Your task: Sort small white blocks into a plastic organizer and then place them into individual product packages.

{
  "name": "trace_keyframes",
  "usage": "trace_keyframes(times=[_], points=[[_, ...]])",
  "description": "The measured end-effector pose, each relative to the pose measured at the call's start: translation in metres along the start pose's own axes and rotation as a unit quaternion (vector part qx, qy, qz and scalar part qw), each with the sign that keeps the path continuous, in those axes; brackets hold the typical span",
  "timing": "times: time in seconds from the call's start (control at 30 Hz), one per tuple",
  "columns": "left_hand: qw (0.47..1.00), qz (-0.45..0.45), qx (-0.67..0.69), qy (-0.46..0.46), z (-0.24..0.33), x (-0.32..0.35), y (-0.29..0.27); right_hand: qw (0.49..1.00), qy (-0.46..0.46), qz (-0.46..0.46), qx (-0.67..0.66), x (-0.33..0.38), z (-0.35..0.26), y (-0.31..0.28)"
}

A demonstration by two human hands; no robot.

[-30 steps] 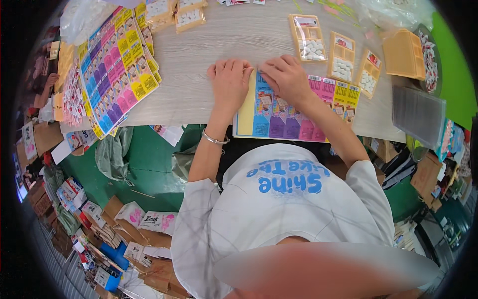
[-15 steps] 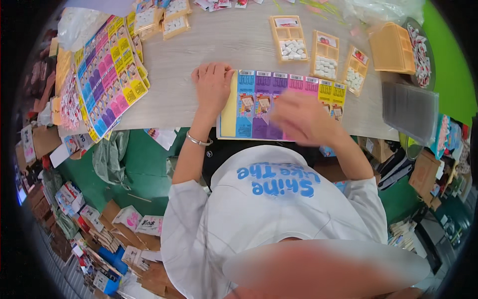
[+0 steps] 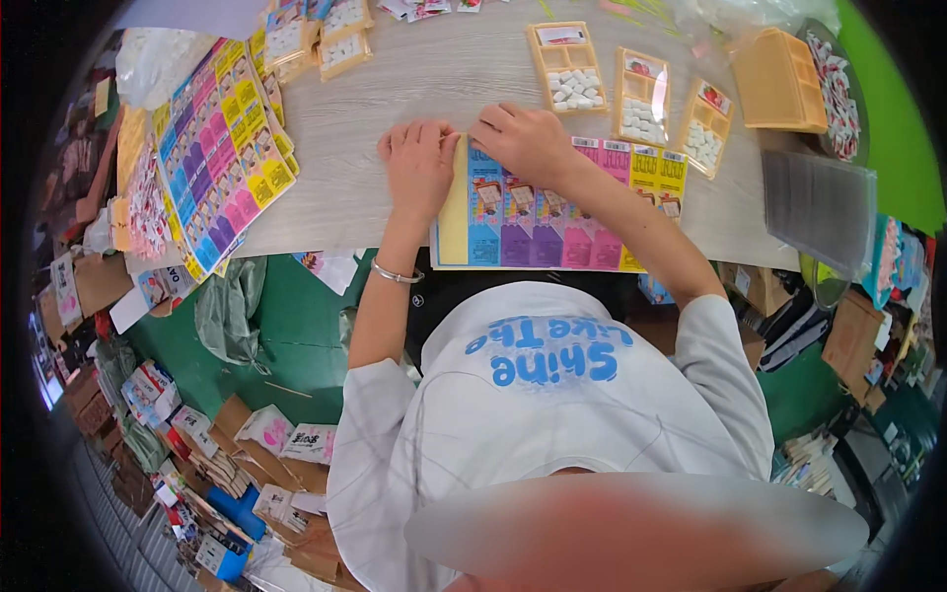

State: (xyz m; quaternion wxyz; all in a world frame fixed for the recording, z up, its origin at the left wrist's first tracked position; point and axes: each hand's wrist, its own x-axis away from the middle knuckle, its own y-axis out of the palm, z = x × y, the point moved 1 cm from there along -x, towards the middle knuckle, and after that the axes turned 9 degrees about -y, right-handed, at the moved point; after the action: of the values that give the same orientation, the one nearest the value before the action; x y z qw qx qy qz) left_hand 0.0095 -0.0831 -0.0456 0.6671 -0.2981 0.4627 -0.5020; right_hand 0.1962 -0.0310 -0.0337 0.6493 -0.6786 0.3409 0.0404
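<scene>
A sheet of printed cards [image 3: 567,212] in blue, purple, pink and yellow columns lies on the table before me, with a plain pale yellow strip [image 3: 451,212] along its left side. My left hand [image 3: 418,168] rests at the upper left corner, fingers curled together and thumb against the sheet's edge. Reaching across the sheet, my right hand [image 3: 518,141] is at its top edge over the blue column. Its fingers are bent and close together near my left thumb. What either hand pinches, if anything, is hidden.
Three cream divided trays [image 3: 642,97] with white pieces stand beyond the sheet. Right of them are stacked empty trays [image 3: 779,84], a bowl of small packets [image 3: 834,94] and clear plastic covers [image 3: 819,212]. More printed sheets [image 3: 222,158] are piled at left.
My right hand has moved from over the sheet's middle up and left to its top left part, beside my left hand. The left hand has stayed in about the same place.
</scene>
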Motion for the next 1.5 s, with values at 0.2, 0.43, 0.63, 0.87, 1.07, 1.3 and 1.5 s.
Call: trace_keyframes(times=[0.2,0.43,0.63,0.87,1.07,1.3,1.5], points=[[1.0,-0.004,-0.002,0.013,0.005,-0.004,0.003,1.0,0.003,-0.014,0.009,0.004,0.004,0.001],[0.999,-0.034,0.005,0.004,0.004,-0.005,-0.005,0.748,-0.064,-0.275,-0.601,0.048,-0.036,-0.198],[0.986,-0.033,-0.023,0.162,0.082,-0.09,0.026,0.765,0.076,-0.049,-0.638,0.101,-0.001,-0.254],[0.987,-0.084,-0.07,0.116,0.129,-0.099,0.089,0.79,0.232,0.013,-0.568,0.091,-0.004,-0.227],[0.98,-0.09,-0.074,0.16,0.061,-0.1,0.05,0.766,0.273,0.186,-0.551,0.068,0.049,-0.171],[0.728,-0.21,0.606,-0.241,0.032,-0.095,-0.006,0.661,0.443,0.233,-0.559,-0.004,0.084,-0.087],[0.823,-0.124,0.438,-0.34,0.009,-0.104,0.013,0.725,0.492,0.165,-0.454,-0.015,0.101,-0.036]])
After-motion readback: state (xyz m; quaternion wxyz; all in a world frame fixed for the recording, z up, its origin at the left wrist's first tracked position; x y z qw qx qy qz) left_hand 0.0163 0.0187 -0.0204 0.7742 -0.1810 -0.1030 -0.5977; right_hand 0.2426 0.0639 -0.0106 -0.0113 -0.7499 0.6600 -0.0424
